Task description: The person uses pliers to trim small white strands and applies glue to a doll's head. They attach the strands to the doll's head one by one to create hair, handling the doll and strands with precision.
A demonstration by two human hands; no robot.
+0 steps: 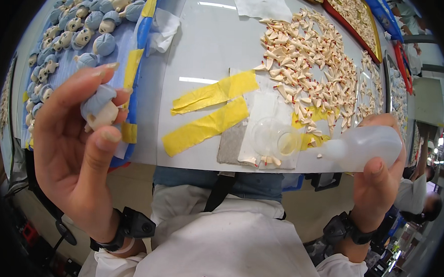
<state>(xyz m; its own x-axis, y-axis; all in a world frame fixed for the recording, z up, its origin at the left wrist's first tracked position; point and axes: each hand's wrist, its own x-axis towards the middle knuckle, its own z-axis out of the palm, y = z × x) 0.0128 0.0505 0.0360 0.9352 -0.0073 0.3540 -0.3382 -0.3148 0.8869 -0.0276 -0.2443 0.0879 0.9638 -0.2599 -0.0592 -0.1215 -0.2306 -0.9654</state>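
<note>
My left hand (70,156) is raised at the left, its fingers and thumb closed around a small doll head (100,108) with light blue hair and a pale face side. At the right, my right hand (381,180) grips a translucent white squeeze bottle (363,147), tilted on its side with its narrow end toward the left. Left of that tip, a clear round dish (263,135) stands on a white sheet over a grey board (228,144). A few small cream parts with red tips (268,161) lie by the dish.
A blue-edged tray (143,41) of similar doll heads (82,38) fills the far left. Cream red-tipped parts (309,63) are heaped at the right, with a red tray (353,25) behind. Yellow tape strips (205,125) and white tissues (262,4) lie on the table.
</note>
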